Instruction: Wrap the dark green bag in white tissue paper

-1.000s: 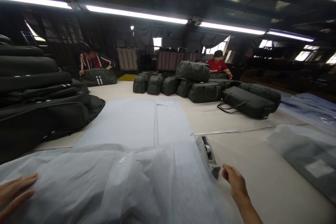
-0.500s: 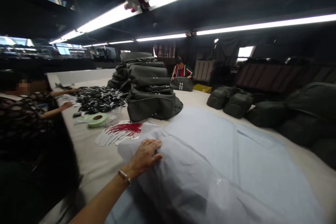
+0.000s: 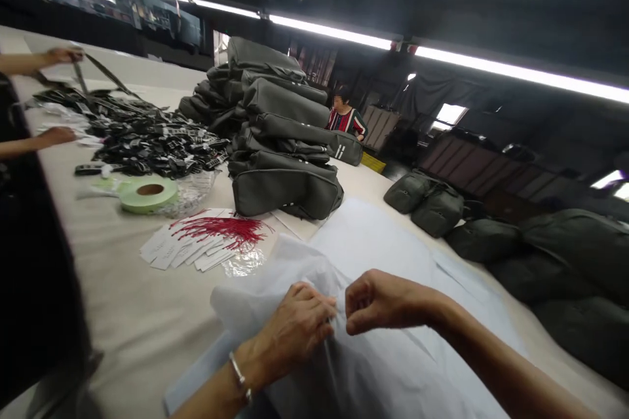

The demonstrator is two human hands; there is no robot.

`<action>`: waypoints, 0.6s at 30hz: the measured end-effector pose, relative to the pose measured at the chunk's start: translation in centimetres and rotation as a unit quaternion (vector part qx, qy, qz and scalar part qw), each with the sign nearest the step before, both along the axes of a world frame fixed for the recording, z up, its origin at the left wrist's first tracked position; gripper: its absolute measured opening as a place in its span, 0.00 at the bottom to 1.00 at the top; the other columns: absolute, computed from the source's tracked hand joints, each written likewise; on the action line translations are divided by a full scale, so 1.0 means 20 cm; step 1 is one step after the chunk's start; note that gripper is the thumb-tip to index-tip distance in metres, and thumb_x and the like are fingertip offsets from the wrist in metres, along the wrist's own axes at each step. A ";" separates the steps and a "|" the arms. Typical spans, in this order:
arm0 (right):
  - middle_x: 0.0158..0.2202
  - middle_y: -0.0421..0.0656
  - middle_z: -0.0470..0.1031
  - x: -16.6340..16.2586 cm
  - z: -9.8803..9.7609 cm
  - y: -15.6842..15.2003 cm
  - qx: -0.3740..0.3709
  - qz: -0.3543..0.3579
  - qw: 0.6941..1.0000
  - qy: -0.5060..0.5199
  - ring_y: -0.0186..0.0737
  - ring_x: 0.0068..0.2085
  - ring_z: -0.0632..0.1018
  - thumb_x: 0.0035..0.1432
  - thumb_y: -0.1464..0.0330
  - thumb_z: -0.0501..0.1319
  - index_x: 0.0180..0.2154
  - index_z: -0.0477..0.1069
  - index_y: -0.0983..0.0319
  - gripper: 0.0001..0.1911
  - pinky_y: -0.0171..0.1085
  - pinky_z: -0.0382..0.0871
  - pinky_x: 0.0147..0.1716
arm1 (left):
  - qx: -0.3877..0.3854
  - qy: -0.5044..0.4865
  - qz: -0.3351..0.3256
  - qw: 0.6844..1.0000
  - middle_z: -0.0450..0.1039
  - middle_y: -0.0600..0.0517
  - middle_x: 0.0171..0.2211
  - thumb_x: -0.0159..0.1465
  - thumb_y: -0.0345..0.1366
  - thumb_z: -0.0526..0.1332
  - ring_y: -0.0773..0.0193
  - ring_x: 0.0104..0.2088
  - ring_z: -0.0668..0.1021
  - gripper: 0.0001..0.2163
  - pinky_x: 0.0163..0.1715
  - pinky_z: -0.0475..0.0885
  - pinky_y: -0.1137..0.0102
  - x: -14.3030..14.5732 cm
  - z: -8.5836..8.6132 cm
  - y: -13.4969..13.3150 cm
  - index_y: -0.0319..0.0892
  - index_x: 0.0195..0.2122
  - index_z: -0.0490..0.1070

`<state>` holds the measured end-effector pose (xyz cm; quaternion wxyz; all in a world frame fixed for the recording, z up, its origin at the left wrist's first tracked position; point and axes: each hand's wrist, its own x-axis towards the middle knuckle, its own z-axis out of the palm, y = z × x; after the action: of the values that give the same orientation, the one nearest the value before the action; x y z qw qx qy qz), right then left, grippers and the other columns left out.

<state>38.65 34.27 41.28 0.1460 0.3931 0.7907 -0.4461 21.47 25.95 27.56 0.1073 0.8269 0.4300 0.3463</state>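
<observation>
- Half a second earlier only the left hand (image 3: pixel 299 327) lay flat on the translucent bag (image 3: pixel 373 366); now the right hand (image 3: pixel 381 301) has joined it, knuckles nearly touching.
- Both hands' fingers are curled, pinching the bag's film between them.
- The bag lies on the table (image 3: pixel 122 314); its long axis runs from the near edge toward the stack of grey bags (image 3: pixel 280 163).
- Tags with red strings (image 3: pixel 206 242) lie well left.

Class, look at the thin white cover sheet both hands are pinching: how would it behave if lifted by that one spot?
The white cover sheet probably flops: it creases where the left hand and right hand pinch it. It looks light, being thin and translucent. It may slide easily on the table.
</observation>
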 end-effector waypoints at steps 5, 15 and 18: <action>0.20 0.34 0.71 -0.13 -0.19 0.26 0.056 0.074 0.984 -0.154 0.31 0.24 0.69 0.42 0.65 0.67 0.27 0.77 0.61 0.08 0.29 0.56 0.19 | 0.016 -0.051 -0.032 0.998 0.76 0.56 0.47 0.65 0.36 0.61 0.64 0.43 0.74 0.06 0.51 0.63 0.63 -0.02 -0.09 0.05 0.46 0.43 0.69; 0.17 0.37 0.66 -0.16 -0.32 0.41 0.208 0.172 0.943 -0.193 0.37 0.21 0.68 0.31 0.52 0.76 0.22 0.73 0.59 0.22 0.36 0.60 0.24 | 0.179 -0.066 0.044 0.981 0.78 0.55 0.44 0.67 0.33 0.56 0.67 0.39 0.76 0.07 0.53 0.68 0.66 0.02 -0.22 0.11 0.44 0.37 0.74; 0.27 0.42 0.71 -0.06 -0.39 0.47 0.221 0.156 0.950 -0.153 0.46 0.30 0.73 0.27 0.47 0.75 0.32 0.73 0.60 0.32 0.42 0.66 0.34 | 0.175 -0.064 0.057 0.981 0.78 0.58 0.43 0.68 0.28 0.54 0.71 0.38 0.77 0.11 0.55 0.67 0.70 0.03 -0.21 0.12 0.45 0.36 0.75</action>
<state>37.35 43.67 33.58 0.2426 0.3511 0.8890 -0.1659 21.98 28.27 23.27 -0.0317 0.7831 0.4017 0.4737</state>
